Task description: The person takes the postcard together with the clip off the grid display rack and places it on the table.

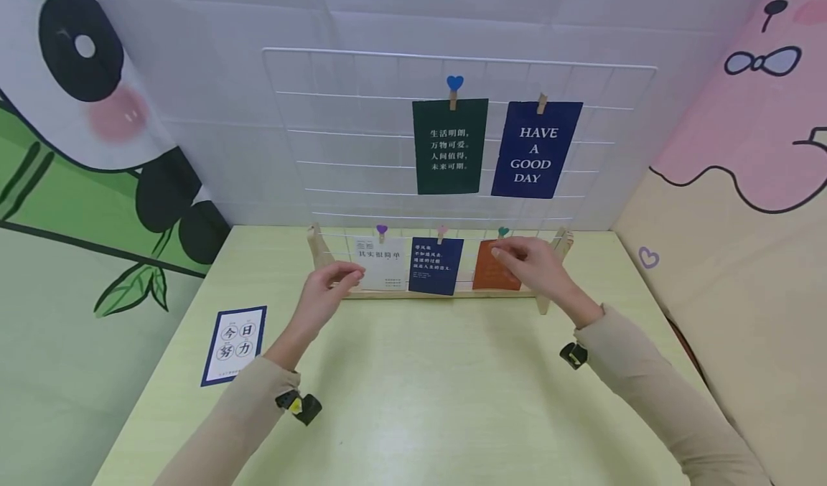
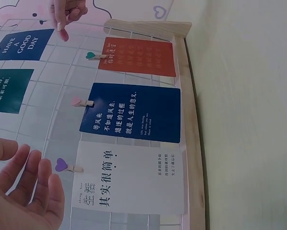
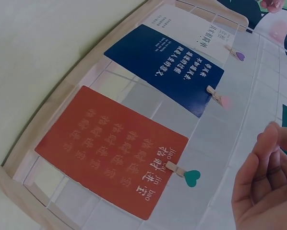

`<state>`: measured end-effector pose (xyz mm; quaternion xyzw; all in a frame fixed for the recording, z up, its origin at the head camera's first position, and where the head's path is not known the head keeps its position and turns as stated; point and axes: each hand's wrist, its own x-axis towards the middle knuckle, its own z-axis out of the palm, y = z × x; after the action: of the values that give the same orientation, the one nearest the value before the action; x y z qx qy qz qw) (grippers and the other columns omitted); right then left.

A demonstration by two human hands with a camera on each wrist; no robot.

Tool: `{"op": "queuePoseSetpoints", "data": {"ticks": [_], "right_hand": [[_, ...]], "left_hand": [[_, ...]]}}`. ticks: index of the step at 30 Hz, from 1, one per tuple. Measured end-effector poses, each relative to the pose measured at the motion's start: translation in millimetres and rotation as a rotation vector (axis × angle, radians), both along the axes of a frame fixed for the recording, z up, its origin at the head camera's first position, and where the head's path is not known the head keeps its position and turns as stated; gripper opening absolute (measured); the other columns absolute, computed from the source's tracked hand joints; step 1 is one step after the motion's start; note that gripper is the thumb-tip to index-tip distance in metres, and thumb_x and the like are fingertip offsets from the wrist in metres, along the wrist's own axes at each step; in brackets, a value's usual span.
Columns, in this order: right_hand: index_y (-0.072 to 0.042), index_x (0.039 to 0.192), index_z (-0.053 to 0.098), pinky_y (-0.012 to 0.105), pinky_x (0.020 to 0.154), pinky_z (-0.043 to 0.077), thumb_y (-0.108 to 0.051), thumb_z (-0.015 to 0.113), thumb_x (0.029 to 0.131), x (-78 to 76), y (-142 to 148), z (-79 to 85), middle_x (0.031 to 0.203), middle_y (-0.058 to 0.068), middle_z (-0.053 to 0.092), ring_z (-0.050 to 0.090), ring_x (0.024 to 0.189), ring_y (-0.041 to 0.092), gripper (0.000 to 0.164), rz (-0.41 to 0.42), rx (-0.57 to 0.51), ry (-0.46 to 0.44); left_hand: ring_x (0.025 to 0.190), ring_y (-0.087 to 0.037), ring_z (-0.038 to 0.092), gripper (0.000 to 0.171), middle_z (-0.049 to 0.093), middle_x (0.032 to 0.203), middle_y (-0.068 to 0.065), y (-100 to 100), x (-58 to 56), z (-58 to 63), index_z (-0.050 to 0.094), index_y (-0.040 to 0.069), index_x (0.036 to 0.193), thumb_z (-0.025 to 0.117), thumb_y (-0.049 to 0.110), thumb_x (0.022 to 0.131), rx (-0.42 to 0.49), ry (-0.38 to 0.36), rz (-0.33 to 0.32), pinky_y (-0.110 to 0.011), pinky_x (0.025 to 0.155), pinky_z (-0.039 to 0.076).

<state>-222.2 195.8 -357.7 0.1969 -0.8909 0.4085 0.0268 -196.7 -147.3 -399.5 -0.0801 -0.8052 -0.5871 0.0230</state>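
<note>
My left hand (image 1: 321, 299) hovers before the rack near a white card (image 1: 381, 270) and its purple heart clip (image 2: 64, 165). Its fingers bend loosely, with nothing in them. On the other side, my right hand (image 1: 538, 267) is raised in front of an orange-red card (image 3: 114, 148) held by a green heart clip (image 3: 184, 175). Thumb and forefinger come close together there, and no object shows between them. Between these cards hangs a blue card (image 2: 131, 112) on a pink heart clip (image 2: 81, 102). All three hang from a white wire grid (image 1: 362, 141) on a wooden stand (image 1: 439, 294).
Higher on the grid hang a dark green card (image 1: 450, 148) with a blue heart clip (image 1: 455, 87) and a navy card (image 1: 536, 148) on a plain wooden clip (image 1: 542, 104). A blue-bordered white card (image 1: 234, 346) lies on the table (image 1: 439, 400), by the left forearm.
</note>
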Motion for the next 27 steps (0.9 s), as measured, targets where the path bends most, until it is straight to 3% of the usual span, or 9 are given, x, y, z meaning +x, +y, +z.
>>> {"op": "queuePoseSetpoints", "data": {"ticks": [5, 12, 27], "right_hand": [[-0.005, 0.104, 0.063, 0.027, 0.041, 0.034, -0.019, 0.053, 0.09, -1.9, -3.4, 9.7, 0.058, 0.004, 0.05, 0.046, 0.05, 0.02, 0.022, 0.001, -0.004, 0.025], [-0.004, 0.106, 0.062, 0.027, 0.04, 0.032, -0.016, 0.051, 0.09, -5.9, -9.0, 21.0, 0.057, 0.003, 0.051, 0.044, 0.048, 0.018, 0.023, 0.005, 0.013, 0.05], [-0.002, 0.107, 0.062, 0.026, 0.038, 0.031, -0.017, 0.05, 0.09, -18.8, -12.8, 46.1, 0.057, 0.005, 0.052, 0.045, 0.049, 0.019, 0.025, 0.0, 0.013, 0.112]], "left_hand": [[0.089, -0.02, 0.053, 0.028, 0.058, 0.1, -0.009, 6.2, -5.9, 6.5, 0.059, 0.002, 0.103, 0.055, 0.026, 0.088, -0.027, 0.036, -0.016, -0.032, 0.074, 0.047], [0.088, -0.019, 0.053, 0.026, 0.059, 0.098, -0.008, 15.1, -12.4, 19.9, 0.06, 0.003, 0.102, 0.055, 0.025, 0.088, -0.047, 0.06, -0.031, -0.033, 0.071, 0.047], [0.091, -0.017, 0.05, 0.024, 0.058, 0.1, -0.004, 33.4, -24.9, 43.5, 0.06, 0.007, 0.105, 0.054, 0.023, 0.089, -0.131, 0.092, -0.037, -0.031, 0.078, 0.044]]}}
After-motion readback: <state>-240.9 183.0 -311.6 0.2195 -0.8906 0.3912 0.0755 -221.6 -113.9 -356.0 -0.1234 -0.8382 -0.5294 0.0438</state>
